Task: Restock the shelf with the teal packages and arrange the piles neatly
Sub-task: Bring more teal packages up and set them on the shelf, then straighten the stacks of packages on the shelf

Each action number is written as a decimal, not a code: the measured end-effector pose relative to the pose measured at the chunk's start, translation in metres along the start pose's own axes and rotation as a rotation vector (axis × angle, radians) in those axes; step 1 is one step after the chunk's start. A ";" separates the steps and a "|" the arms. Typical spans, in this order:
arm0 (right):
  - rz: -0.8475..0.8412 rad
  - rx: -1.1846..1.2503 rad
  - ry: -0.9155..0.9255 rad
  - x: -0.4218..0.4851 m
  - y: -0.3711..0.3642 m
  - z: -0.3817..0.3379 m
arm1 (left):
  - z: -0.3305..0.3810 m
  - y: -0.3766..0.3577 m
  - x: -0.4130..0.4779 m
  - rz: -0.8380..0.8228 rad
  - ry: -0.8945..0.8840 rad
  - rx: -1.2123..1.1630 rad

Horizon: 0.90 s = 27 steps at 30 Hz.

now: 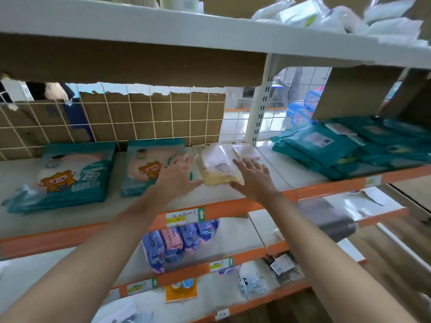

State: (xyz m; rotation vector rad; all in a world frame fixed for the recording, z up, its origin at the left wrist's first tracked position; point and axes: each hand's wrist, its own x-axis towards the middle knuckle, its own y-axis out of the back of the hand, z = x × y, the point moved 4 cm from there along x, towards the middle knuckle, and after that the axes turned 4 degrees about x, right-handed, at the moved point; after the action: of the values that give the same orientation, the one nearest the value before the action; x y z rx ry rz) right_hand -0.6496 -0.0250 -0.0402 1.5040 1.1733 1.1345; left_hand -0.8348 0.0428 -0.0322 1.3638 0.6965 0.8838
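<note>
Two piles of teal packages with a cartoon monkey lie flat on the white shelf [70, 220]: one at the left [67, 176], one in the middle [149, 166]. My left hand [178, 174] rests with straight fingers on the right edge of the middle pile. My right hand [253, 179], fingers spread, touches the right side of a clear and yellowish packet [215, 167] that lies between my two hands. A loose heap of plain teal packages [349, 148] sits on the shelf section at the right.
A white upright post [262, 108] divides the shelf sections. A wire grid with torn cardboard [151, 117] backs the shelf. Lower shelves hold blue and pink packs [179, 238], an orange pack [181, 290] and small bags. White bags [338, 17] crowd the top shelf.
</note>
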 end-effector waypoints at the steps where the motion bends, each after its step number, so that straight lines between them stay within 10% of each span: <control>1: 0.006 -0.009 -0.003 -0.005 0.004 0.016 | 0.018 -0.004 0.002 -0.002 -0.004 0.004; 27: -0.010 -0.073 -0.183 -0.022 0.077 0.320 | 0.308 -0.036 0.151 0.093 -0.164 -0.076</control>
State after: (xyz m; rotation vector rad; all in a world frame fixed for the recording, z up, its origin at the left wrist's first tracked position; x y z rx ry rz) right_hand -0.3269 -0.0929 -0.0277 1.5100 1.0034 0.9995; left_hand -0.4912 0.0111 -0.0253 1.3921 0.4727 0.8526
